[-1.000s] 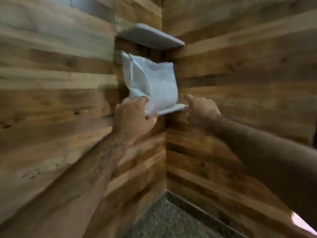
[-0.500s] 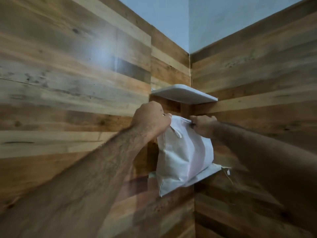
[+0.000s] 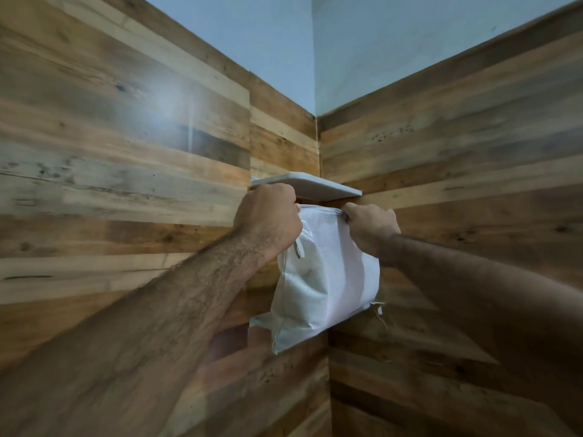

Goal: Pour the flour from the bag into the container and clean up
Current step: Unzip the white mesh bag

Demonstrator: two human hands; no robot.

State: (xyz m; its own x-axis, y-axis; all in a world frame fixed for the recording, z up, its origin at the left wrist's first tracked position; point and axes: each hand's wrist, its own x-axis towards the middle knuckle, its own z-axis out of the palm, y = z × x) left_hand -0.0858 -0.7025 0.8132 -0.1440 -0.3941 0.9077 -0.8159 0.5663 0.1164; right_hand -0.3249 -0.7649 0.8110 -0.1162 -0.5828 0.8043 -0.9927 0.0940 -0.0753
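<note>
White woven plastic flour bag (image 3: 328,279) stands upright in wood-panelled corner, mesh-textured surface, top edge folded over, small white tab on its 9 o'clock side; bottom corner overhangs lower white corner shelf (image 3: 260,320), on which it rests. Loose thread hangs at its 4 o'clock corner. Left hand (image 3: 268,222) clenched on bag top at 10 o'clock; right hand (image 3: 370,227) clenched on top at 2 o'clock. Upper white corner shelf (image 3: 318,186) sits just above both hands at 12 o'clock.

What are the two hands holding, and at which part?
Both hold the white bag by its top edge: the left hand at the left corner, the right hand at the right corner.
</note>
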